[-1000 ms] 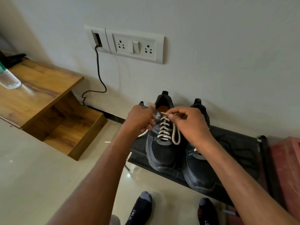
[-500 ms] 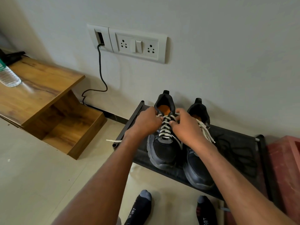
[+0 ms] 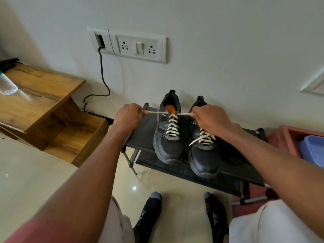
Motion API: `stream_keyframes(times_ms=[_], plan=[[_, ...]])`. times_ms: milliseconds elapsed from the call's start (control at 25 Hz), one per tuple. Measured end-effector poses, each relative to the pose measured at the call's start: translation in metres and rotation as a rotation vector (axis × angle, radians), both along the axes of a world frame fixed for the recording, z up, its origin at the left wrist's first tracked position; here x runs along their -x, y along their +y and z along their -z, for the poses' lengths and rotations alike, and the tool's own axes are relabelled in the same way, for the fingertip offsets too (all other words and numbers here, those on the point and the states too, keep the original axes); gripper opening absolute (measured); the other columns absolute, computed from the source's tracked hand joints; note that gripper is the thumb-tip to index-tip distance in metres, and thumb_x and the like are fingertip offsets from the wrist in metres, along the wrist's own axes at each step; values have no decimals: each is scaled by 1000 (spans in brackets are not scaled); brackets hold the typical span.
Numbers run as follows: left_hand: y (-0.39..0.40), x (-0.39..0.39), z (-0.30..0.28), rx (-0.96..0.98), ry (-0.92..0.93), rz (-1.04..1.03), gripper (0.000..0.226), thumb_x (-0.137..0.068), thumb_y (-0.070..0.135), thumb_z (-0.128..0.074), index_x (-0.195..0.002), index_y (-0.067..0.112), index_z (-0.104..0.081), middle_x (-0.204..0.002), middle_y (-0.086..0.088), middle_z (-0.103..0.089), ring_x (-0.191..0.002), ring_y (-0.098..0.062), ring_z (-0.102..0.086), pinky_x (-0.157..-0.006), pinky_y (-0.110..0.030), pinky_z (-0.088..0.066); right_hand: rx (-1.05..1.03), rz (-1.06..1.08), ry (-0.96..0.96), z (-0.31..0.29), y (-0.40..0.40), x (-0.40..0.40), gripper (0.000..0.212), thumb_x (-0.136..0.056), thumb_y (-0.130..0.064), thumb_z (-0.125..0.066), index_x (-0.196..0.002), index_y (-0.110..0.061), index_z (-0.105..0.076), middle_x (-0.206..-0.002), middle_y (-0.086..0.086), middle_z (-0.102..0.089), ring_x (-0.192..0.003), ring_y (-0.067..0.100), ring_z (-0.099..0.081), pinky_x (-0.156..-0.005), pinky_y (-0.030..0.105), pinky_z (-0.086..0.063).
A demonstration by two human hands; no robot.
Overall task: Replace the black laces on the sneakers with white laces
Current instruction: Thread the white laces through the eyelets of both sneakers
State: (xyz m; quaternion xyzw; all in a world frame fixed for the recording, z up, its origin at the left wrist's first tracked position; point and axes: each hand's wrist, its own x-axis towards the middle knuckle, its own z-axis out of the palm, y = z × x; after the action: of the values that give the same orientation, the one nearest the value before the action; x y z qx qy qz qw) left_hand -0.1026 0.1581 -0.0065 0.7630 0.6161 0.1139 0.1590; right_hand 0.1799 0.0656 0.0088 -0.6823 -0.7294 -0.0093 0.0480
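On the black shoe rack (image 3: 140, 137), the left hand (image 3: 128, 118) and right hand (image 3: 210, 120) each pinch one end of the white lace (image 3: 172, 126) on the left sneaker (image 3: 169, 137), pulling outward; uneven pull could leave one end short or drag the sneaker off the rack.

We can make out only a few markings: white lettering on the left sock (image 3: 146, 216) that seems to read "SPORT", and matching lettering on the right sock (image 3: 215, 219), too warped for us to read. Small white brand tags sit on the left sneaker (image 3: 163, 115) and the right sneaker (image 3: 193, 122), too small for us to read.
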Motion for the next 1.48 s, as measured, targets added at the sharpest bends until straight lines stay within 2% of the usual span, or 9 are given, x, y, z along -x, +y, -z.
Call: stream_keyframes(times_ms=[360, 520, 600, 720, 800, 960, 1120, 1280, 1480], plan=[[-19, 19, 3, -3, 45, -147, 32, -107, 39, -54, -96, 17, -73, -80, -1, -64, -71, -20, -62, -58, -32, -49, -8, 216, -60, 1, -20, -40, 26, -110, -31, -42, -110, -16, -63, -94, 12, -68, -81, 35, -61, -67, 38, -43], [-15, 16, 3, 42, 32, -211, 33, -106, 41, -55, -96, 15, -72, -81, -3, -65, -71, -22, -63, -63, -36, -56, 23, 384, 68, -4, -13, -35, 23, -107, -25, -51, -106, -11, -69, -78, 3, -57, -68, 25, -53, -62, 34, -40], [-10, 10, -10, 98, -93, -217, 37, -105, 41, -57, -94, 10, -74, -75, -3, -66, -66, -20, -62, -64, -35, -57, 108, 557, 488, -14, -3, -20, 27, -104, -27, -55, -99, -7, -72, -70, 1, -58, -60, 20, -54, -56, 30, -41], [-19, -13, -55, 42, -451, -78, 40, -103, 41, -60, -84, 9, -77, -61, -1, -60, -54, -16, -51, -57, -28, -41, 477, 605, 1339, -39, 10, 13, 34, -109, -32, -50, -104, -6, -71, -52, -6, -35, -39, 7, -25, -37, 19, -20], [-38, -31, -80, 2, -571, 125, 34, -102, 37, -63, -79, 15, -76, -60, 3, -63, -55, -12, -53, -59, -28, -44, 689, 516, 1543, -53, 14, 33, 45, -110, -46, -45, -99, -10, -70, -54, -7, -33, -38, 4, -20, -37, 17, -11], [-57, -35, -84, 168, -480, 403, 32, -98, 36, -70, -77, 13, -75, -60, 1, -63, -56, -9, -55, -61, -24, -47, 808, 474, 1552, -78, 21, 56, 46, -106, -50, -52, -76, -18, -66, -68, -3, -59, -51, 7, -41, -43, 17, -25], [-28, -24, -50, 15, -419, 205, 16, -99, 29, -65, -95, 21, -78, -88, 1, -75, -82, -12, -65, -79, -32, -50, 746, 571, 1706, -86, 19, 55, 30, -104, -19, -49, -78, -15, -63, -76, 2, -68, -72, 20, -71, -71, 34, -47], [-22, -55, -15, 144, -343, 346, 36, -98, 22, -67, -133, 22, -63, -116, -1, -71, -107, -20, -65, -93, -35, -49, 748, 550, 1743, -112, 10, 60, 30, -111, -27, -42, -88, -15, -58, -54, -8, -38, -43, 8, -40, -50, 26, -37], [-14, -80, 13, 158, -378, 340, 16, -104, 23, -57, -95, 21, -69, -91, -3, -70, -88, -23, -65, -89, -46, -54, 675, 524, 1605, -169, 7, 66, 34, -112, -23, -38, -84, -16, -57, -57, -8, -41, -44, 7, -36, -41, 22, -32]])
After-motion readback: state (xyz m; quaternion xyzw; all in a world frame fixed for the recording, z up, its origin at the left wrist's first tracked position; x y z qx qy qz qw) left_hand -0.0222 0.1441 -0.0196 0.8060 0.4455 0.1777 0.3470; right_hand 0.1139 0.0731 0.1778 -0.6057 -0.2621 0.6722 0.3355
